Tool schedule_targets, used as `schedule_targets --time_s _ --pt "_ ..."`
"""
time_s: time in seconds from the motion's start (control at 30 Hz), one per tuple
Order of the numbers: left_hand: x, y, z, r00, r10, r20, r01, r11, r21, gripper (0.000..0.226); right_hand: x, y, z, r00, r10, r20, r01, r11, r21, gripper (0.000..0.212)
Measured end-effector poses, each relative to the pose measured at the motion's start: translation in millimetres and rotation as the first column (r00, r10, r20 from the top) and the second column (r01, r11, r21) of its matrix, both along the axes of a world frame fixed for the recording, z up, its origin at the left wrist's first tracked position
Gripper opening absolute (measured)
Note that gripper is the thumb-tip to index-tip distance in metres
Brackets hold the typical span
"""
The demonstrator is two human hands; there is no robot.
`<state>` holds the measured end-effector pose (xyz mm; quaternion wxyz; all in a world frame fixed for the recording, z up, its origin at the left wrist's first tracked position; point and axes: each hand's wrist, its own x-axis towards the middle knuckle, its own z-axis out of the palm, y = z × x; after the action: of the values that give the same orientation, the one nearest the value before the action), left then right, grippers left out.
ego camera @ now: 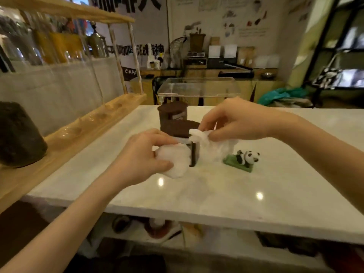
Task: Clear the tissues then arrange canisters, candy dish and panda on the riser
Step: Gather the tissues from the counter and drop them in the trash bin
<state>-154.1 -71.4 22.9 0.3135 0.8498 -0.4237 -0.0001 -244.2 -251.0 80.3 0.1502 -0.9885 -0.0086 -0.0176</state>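
Observation:
My left hand (141,156) grips a crumpled white tissue (174,161) just above the white counter (216,194). My right hand (236,119) pinches a second white tissue (212,143) that hangs down over a brown-lidded canister (182,128). A taller brown-lidded canister (172,111) stands right behind it. A small panda figure (246,157) on a green base sits to the right, close to the hanging tissue. A clear acrylic riser (199,86) stands at the counter's far edge. I cannot make out a candy dish.
A wooden rack (82,127) with round holes runs along the left side, with a dark round object (17,134) on it. Shelves under the counter hold dishes. Behind the riser are a cabinet and boxes.

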Motion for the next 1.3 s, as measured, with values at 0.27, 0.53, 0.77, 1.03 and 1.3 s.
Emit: schedule_targets --time_s 0.27,0.53,0.77,1.03,1.3 --pt "-134.0 -35.3 -61.0 0.961 -0.260 -0.093 0.254 0.964 -0.073 0.022 -175.5 -25.6 -71.6 0.953 -0.247 -0.178 0.274 0.950 0.149 0.024" --pt "-211.3 -66.9 -165.4 0.905 -0.292 -0.309 0.339 0.935 0.110 0.015 -261.4 -43.1 -191.7 0.877 -0.285 -0.386 0.426 0.833 0.352 0.019" --pt "-207.6 -90.1 -305.3 0.859 -0.087 -0.505 0.241 0.938 0.249 0.020 -280.6 -61.9 -369.9 0.712 -0.499 -0.494 0.700 0.566 0.436 0.014" --pt "-193.6 -107.6 -495.5 0.820 0.014 -0.572 0.294 0.847 0.443 0.032 -275.4 -47.5 -593.7 0.515 -0.586 -0.626 0.856 0.312 0.412 0.025" --pt "-193.8 -121.9 -699.0 0.698 0.182 -0.693 0.305 0.800 0.517 0.042 -244.6 -37.9 -776.2 0.422 -0.617 -0.664 0.902 0.215 0.374 0.034"
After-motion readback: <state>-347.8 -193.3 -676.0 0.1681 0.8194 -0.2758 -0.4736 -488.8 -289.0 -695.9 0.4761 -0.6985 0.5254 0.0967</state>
